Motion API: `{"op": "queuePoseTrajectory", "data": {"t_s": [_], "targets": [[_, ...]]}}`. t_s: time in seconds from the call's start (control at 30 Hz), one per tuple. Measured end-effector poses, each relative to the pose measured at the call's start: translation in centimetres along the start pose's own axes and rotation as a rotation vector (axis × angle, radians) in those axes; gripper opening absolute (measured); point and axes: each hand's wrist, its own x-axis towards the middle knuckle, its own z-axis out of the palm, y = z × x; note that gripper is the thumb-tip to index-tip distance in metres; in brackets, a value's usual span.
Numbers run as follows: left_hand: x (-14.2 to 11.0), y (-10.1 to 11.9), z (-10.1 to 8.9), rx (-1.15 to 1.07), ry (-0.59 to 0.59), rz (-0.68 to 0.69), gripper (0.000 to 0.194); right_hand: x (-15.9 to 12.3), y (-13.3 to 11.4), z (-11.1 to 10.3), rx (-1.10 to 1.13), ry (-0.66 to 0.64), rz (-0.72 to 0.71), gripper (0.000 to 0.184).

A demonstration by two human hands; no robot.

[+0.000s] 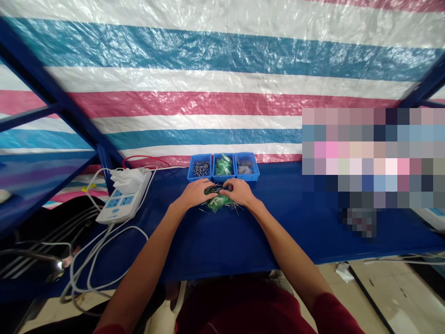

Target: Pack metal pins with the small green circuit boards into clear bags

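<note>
My left hand and my right hand face each other over a small pile on the blue table. Green plastic pieces or bags make up most of the pile, and thin metal pins stick out around it. Both hands have curled fingers, with thumb and fingertips drawn together over the pile. Whatever lies between the fingertips is too small to name. Just behind stand three blue bins: the left bin has short metal pins, the middle bin green pieces, the right bin small greyish clear pieces.
A white power strip with plugs and looping white cables lies on the left of the blue table. Striped plastic sheeting hangs behind. Blue frame posts slope at the sides. The right side is partly pixelated.
</note>
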Motion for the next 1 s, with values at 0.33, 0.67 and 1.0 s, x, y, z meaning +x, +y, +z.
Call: {"op": "queuePoseTrajectory", "data": {"t_s": [0.33, 0.67, 1.0], "targets": [[-0.1, 0.0, -0.6, -0.074, -0.045, -0.012, 0.036, -0.2, -0.7, 0.0, -0.161, -0.150, -0.070, 0.009], [0.1, 1.3, 0.0, -0.287, 0.040, -0.073, 0.035, 0.2, 0.0, 0.0, 0.049, 0.039, -0.083, 0.006], [0.5, 3.4, 0.1, -0.774, 0.205, -0.250, 0.030, -0.1, -0.6, -0.2, 0.489, 0.310, -0.057, 0.016]]}}
